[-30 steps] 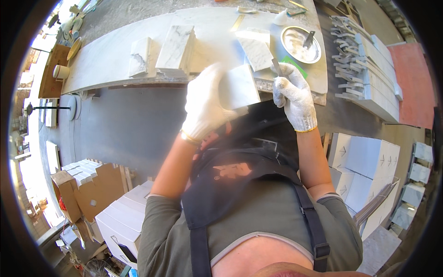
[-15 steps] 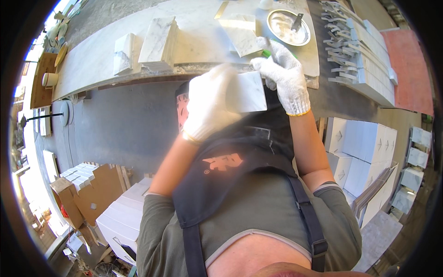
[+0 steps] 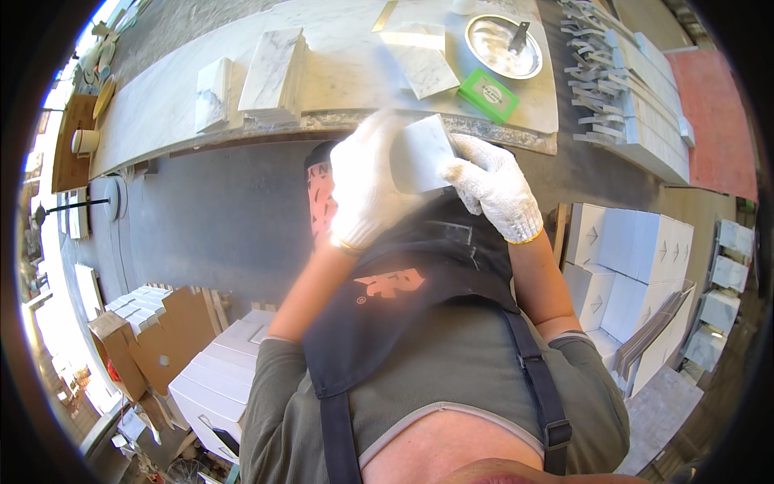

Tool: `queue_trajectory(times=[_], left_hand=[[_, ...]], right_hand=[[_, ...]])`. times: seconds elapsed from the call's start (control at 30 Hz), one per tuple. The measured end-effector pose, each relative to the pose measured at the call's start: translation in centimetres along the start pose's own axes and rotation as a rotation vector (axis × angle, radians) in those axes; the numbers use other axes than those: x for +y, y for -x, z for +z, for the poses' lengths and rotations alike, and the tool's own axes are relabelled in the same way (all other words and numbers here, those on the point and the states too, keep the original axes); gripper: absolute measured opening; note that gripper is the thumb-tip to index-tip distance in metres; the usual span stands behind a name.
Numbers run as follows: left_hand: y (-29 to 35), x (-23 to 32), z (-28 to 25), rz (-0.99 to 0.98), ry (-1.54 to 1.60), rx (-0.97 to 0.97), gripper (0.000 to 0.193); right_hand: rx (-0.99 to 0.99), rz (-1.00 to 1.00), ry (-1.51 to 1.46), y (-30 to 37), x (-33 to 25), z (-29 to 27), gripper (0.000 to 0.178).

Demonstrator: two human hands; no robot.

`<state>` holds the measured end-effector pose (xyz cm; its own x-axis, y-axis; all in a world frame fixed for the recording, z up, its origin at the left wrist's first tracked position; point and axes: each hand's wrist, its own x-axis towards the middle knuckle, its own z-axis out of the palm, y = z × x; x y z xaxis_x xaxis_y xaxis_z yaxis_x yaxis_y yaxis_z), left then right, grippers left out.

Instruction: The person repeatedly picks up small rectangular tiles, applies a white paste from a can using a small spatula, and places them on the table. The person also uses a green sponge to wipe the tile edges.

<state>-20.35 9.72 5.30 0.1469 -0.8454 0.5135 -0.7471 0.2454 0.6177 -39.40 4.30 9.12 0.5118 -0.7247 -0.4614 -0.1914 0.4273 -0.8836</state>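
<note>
together the gloved left hand and right hand grip a small white marble tile, fingers closed on its edges, held off the marble counter. seemingly mid-inspection; setting it down needs a free spot near the tile stack.

Sm. white marble tile, tilted, above bench edge

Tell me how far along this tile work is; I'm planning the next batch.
Possibly done: a stack of marble tiles on the workbench. In hand: one white tile, held between gloved left hand and right hand. Possibly left: loose tiles beside the metal bowl.
</note>
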Motion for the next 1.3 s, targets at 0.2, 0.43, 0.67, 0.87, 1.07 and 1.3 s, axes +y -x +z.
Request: queue_trajectory(times=[0.2, 0.43, 0.67, 0.87, 1.07, 1.3], left_hand=[[1.2, -0.9, -0.4, -0.156, 0.17, -0.276, 0.087], [2.1, -2.2, -1.1, -0.853, 1.044, -0.526, 0.053], [1.0, -1.2, -0.6, -0.306, 0.186, -0.32, 0.037], [1.0, -1.0, -1.0, -0.34, 0.243, -0.251, 0.036], [1.8, -1.9, -2.1, -0.787, 0.984, -0.208, 0.041], [2.0, -2.8, -2.0, -0.856, 1.144, -0.262, 0.033]], right_hand=[[0.049, -0.027, 0.084, -0.8, -0.9, -0.1, 0.033], [0.029, -0.101, 0.001, -1.6, 0.1, -1.7, 0.026], [-0.063, -0.379, -0.275, -1.3, -1.9, -2.2, 0.044], [-0.156, -0.331, -0.084, -2.0, -0.6, -1.7, 0.04], [0.42, -0.326, -0.032, -2.5, -0.6, -5.1, 0.035], [0.395, -0.348, 0.004, -1.8, 0.1, -5.7, 0.056]])
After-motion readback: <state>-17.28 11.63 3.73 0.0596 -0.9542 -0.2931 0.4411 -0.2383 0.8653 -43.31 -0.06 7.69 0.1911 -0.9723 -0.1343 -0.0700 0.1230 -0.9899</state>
